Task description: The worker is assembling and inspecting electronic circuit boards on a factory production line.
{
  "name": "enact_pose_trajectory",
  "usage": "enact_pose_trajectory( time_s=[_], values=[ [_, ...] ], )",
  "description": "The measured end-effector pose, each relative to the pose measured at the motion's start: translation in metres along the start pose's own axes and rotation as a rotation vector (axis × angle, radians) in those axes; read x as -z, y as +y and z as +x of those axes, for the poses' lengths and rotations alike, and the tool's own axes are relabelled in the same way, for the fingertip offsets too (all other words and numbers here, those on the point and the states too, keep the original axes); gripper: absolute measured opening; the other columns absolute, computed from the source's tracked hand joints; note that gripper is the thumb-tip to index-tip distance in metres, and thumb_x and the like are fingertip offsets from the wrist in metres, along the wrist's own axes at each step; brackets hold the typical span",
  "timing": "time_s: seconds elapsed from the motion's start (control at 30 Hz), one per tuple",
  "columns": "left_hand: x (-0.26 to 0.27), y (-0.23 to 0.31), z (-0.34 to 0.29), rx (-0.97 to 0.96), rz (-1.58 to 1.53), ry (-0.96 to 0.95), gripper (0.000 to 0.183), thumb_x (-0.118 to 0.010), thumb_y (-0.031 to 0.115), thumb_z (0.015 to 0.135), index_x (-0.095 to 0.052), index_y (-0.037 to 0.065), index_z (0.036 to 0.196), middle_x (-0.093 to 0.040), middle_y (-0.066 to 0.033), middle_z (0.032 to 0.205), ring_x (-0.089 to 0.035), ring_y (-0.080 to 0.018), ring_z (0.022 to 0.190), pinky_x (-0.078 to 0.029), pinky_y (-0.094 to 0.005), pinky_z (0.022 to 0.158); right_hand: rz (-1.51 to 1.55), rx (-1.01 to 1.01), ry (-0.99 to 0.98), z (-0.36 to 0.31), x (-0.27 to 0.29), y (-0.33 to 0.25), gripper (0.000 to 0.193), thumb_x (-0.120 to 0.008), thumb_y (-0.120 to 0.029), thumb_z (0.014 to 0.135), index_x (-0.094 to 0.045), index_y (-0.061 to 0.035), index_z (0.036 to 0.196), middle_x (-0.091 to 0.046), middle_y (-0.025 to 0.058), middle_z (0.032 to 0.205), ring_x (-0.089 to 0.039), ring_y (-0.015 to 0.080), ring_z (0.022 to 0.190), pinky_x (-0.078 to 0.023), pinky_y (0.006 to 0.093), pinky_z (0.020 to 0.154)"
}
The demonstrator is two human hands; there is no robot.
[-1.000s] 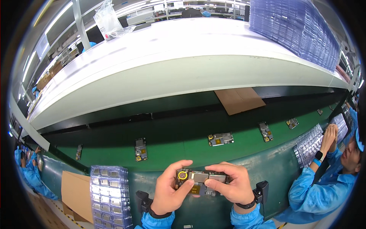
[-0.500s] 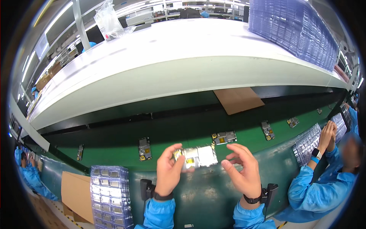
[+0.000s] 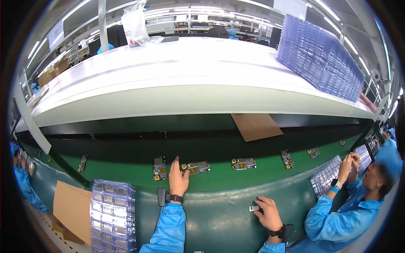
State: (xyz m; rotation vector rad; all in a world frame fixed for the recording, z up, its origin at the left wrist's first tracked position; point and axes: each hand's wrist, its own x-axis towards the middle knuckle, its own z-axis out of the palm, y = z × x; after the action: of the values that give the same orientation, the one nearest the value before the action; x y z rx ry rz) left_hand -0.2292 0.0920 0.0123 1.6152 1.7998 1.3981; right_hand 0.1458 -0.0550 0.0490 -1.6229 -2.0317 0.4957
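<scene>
On the green strip, my left hand (image 3: 178, 180) lies with its fingers stretched out and apart. Its thumb is at the left end of a circuit board (image 3: 197, 168), a dark board with a round yellow part. Just left of that hand lies another circuit board (image 3: 160, 168), turned upright. My right hand (image 3: 269, 215) is lower down over the dark green mat (image 3: 223, 215). Between its thumb and fingertips sits a small flat silvery rectangular piece (image 3: 254, 208). A similar small piece (image 3: 198, 251) shows at the bottom edge.
More circuit boards (image 3: 244, 163) lie spaced along the strip. Clear plastic trays with parts (image 3: 113, 211) and cardboard (image 3: 69, 206) stand at left. A white shelf (image 3: 190, 99) spans above, bearing stacked clear trays (image 3: 320, 59). At right, a co-worker (image 3: 346, 211) works beside other trays (image 3: 325, 173).
The circuit board that was in my left hand now lies on the strip, and that hand has opened. My right hand has moved down and holds a small silvery piece. The view has shifted.
</scene>
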Motion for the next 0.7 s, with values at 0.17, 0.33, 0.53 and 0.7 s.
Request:
enact_pose_trajectory(
  time_s=[0.17, 0.33, 0.53, 0.7],
  values=[
    [0.02, -0.011, 0.002, -0.207, 0.287, 0.177, 0.062, -0.075, -0.002, 0.079, -0.054, 0.002, 0.137, -0.056, -0.0236, 0.14, -0.049, -0.0434, 0.134, -0.041, -0.0459, 0.114, 0.033, 0.012, 0.048, -0.007, -0.008, 0.005, 0.036, -0.079, -0.003, 0.077, -0.072, -0.0045, 0.112, -0.06, 0.0161, 0.135, -0.051, 0.0393, 0.127, -0.045, 0.0453, 0.106],
    [0.039, -0.013, -0.008, 0.132, 0.63, 0.309, 0.059, -0.079, 0.016, 0.082, -0.056, 0.0, 0.133, -0.049, -0.0246, 0.143, -0.038, -0.0523, 0.138, -0.031, -0.063, 0.115, 0.065, -0.016, 0.087, -0.01, -0.008, 0.011, 0.028, -0.082, -0.003, 0.074, -0.075, -0.0068, 0.101, -0.062, 0.0127, 0.129, -0.053, 0.0375, 0.124, -0.046, 0.0441, 0.103],
    [0.042, -0.03, -0.01, 0.237, 0.615, 0.147, 0.063, -0.078, 0.024, 0.085, -0.053, 0.002, 0.139, -0.05, -0.0203, 0.144, -0.037, -0.0524, 0.14, -0.027, -0.0675, 0.115, 0.048, 0.002, 0.095, -0.007, -0.005, 0.007, 0.027, -0.082, -0.005, 0.075, -0.075, -0.0073, 0.101, -0.063, 0.0108, 0.126, -0.054, 0.0366, 0.122, -0.047, 0.0431, 0.102],
    [0.038, -0.021, -0.007, 0.195, 0.65, 0.113, 0.06, -0.075, 0.023, 0.088, -0.053, 0.003, 0.139, -0.049, -0.02, 0.144, -0.036, -0.0523, 0.141, -0.026, -0.0678, 0.116, 0.005, 0.017, -0.054, 0.01, 0.006, 0.013, 0.032, -0.082, -0.012, 0.077, -0.074, -0.0084, 0.107, -0.063, 0.0101, 0.125, -0.052, 0.0363, 0.124, -0.046, 0.0418, 0.103]
  ],
)
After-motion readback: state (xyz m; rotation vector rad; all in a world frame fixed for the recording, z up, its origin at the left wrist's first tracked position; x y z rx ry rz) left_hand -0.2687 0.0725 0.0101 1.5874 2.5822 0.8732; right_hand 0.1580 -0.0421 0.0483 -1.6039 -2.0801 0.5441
